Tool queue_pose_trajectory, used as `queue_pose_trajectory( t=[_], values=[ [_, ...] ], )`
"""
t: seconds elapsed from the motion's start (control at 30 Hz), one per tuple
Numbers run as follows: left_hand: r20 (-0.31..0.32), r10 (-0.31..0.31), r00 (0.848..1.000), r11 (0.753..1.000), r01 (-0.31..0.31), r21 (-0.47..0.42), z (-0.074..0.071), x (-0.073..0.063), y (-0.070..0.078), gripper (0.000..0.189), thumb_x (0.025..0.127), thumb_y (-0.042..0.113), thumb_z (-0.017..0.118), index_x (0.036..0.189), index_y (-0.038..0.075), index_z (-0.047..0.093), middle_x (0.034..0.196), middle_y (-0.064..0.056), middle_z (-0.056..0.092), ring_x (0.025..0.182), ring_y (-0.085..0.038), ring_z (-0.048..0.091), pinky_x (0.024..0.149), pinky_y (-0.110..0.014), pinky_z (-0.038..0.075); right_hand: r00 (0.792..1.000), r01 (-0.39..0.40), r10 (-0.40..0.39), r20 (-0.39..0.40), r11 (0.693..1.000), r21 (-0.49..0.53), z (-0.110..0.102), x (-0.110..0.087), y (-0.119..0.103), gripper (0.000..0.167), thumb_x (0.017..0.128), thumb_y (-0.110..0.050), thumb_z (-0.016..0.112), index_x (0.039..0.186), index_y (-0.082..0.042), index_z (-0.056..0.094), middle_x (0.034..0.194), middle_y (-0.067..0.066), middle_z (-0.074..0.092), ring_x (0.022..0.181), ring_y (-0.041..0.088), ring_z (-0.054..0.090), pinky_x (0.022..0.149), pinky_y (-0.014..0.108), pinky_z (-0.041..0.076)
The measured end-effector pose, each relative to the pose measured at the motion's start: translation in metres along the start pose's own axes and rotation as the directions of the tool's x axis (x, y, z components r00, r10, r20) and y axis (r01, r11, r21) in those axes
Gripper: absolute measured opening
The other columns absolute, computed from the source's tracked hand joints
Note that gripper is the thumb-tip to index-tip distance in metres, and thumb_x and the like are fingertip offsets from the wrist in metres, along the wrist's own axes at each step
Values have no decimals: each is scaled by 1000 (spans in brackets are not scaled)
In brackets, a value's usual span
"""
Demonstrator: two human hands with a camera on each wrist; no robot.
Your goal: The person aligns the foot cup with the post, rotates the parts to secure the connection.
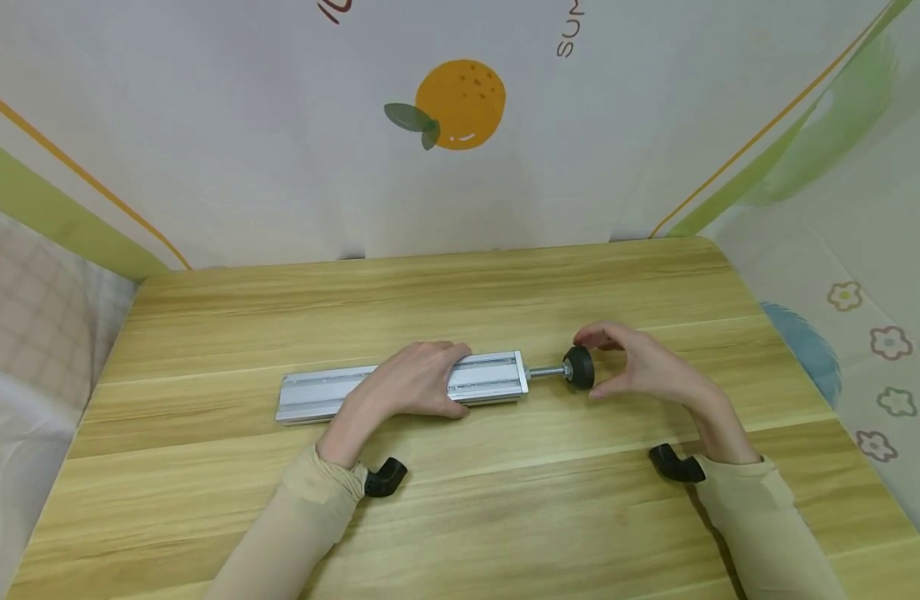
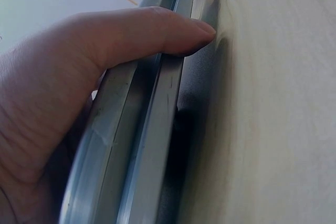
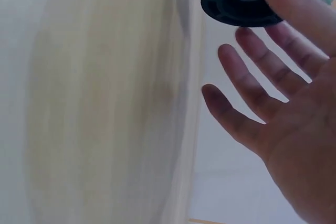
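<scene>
A silver aluminium profile [image 1: 490,377] lies lengthwise on the table, with a threaded rod [image 1: 547,372] standing out of its right end cap. On that rod sits a black levelling foot [image 1: 579,368], its ribbed underside and centre screw showing in the right wrist view. My left hand [image 1: 411,379] grips the profile from above near its middle; the thumb [image 2: 152,32] lies across the near side, over the slots. With thumb and index finger at opposite sides of its rim, my right hand [image 1: 647,367] pinches the foot. The other right fingers [image 3: 247,90] are spread behind it.
The wood-grain table [image 1: 520,508] extends around the profile on all sides. A white printed cloth [image 1: 280,167] with an orange fruit picture hangs along the back edge, and more cloth hangs at both sides. Black curved pieces [image 1: 385,477] stick out at both sleeve cuffs.
</scene>
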State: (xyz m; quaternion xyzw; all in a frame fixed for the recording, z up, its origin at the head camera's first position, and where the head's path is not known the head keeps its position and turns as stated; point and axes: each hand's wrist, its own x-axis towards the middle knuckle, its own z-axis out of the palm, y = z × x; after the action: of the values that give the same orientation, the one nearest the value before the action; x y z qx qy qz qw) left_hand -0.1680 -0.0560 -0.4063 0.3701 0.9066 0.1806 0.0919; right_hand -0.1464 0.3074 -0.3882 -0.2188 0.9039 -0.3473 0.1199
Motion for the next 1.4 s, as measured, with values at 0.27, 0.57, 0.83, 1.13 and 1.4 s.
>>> queue_pose_trajectory(
  t=[0.27, 0.57, 0.83, 1.13, 1.4],
  values=[
    [-5, 0, 1000, 1000, 0, 3, 1, 0, -1, 69, 72, 43, 85, 129, 12, 61, 106, 0, 71, 84, -12, 61, 83, -34, 55, 1000, -18, 18, -16, 1000, 12, 1, 1, -2, 67, 73, -19, 93, 131, -11, 60, 130, 10, 67, 126, 35, 59, 108, 59, 46],
    [3, -10, 1000, 1000, 10, 1, 0, 0, 0, 71, 73, 42, 85, 131, 12, 60, 110, 0, 71, 86, -13, 61, 85, -35, 55, 1000, -21, 21, -1, 1000, 5, -2, -3, 1, 58, 85, -26, 84, 136, -13, 61, 135, 8, 67, 127, 33, 60, 105, 60, 46],
    [5, -11, 1000, 1000, 11, 6, 0, 0, 1, 72, 73, 42, 85, 133, 11, 60, 110, -1, 72, 87, -13, 62, 85, -35, 55, 1000, -23, 22, 21, 1000, 6, -3, -4, 1, 55, 89, -26, 79, 139, -15, 59, 131, 1, 68, 118, 13, 61, 99, 46, 52],
    [1, -15, 1000, 1000, 15, 11, 0, 0, 1, 71, 73, 42, 85, 133, 12, 60, 109, -1, 72, 86, -13, 62, 84, -35, 56, 999, -16, 16, 40, 1000, 4, -2, -3, 3, 51, 95, -26, 73, 143, -17, 56, 133, 2, 67, 115, 10, 61, 95, 33, 54],
    [3, -13, 1000, 1000, 13, 3, -1, -1, 1, 73, 73, 43, 85, 134, 11, 60, 112, -3, 72, 87, -14, 64, 86, -36, 57, 1000, -8, 8, 13, 1000, -11, 1, 0, -1, 72, 76, -24, 91, 138, -13, 57, 135, 6, 65, 124, 27, 61, 105, 53, 50]
  ],
)
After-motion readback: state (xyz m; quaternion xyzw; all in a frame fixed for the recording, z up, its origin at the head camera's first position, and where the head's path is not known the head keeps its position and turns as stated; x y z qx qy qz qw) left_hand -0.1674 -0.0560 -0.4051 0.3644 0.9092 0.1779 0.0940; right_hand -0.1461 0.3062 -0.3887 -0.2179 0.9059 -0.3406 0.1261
